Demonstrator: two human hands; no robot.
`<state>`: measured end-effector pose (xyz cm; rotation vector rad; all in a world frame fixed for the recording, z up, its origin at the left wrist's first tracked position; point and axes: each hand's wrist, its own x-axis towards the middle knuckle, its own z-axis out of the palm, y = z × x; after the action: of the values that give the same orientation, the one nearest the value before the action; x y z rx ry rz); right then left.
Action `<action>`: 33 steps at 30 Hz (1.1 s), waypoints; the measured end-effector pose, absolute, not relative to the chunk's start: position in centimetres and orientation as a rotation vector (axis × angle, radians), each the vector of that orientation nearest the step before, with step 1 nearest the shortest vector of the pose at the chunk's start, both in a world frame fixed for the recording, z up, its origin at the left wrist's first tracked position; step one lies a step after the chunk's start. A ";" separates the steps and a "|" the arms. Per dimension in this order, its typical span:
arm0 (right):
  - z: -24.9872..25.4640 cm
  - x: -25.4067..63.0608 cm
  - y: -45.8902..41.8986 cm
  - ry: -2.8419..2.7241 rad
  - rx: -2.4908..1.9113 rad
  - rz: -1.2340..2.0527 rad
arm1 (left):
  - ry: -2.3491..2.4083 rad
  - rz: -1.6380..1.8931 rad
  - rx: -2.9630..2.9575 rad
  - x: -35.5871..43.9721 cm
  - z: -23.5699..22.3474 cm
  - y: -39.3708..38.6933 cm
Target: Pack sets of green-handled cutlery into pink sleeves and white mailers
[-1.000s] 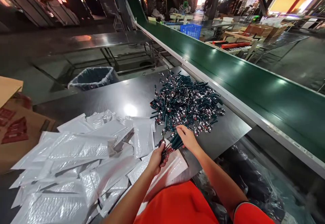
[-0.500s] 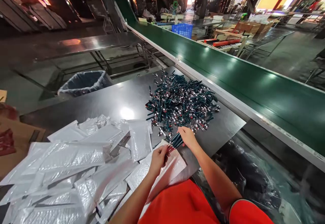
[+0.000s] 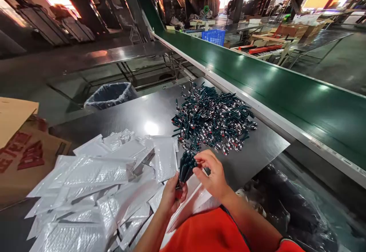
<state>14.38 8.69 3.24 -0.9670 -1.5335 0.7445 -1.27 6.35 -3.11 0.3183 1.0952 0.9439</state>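
My left hand is closed round a bundle of spoons, whose dark green handles fan upward and away from me. The spoon bowls are mostly hidden in my palm. My right hand is at the right side of the bundle, thumb and fingers apart, with fingertips at the handle ends. Just beyond both hands lies a big heap of spoons with shiny metal bowls and dark green handles. A white padded mailer lies under my hands, in front of my red clothing.
Many white bubble mailers are piled on the metal table to the left. A green conveyor belt runs behind. There is a lined bin past the table, a cardboard box at far left and dark plastic bags at right.
The spoon bundle has swung from slanting right to nearly upright in my left hand. My right hand has loosened from the handles and its fingers have spread. The view has shifted left.
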 end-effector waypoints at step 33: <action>4.7 13.9 7.0 -1.841 -1.029 0.472 | 1.175 1.081 0.144 -1.4 -2.3 4.6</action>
<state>13.89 6.97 4.66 -1.0289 -1.8409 0.4720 -1.37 4.60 -2.30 0.1438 1.1750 1.0810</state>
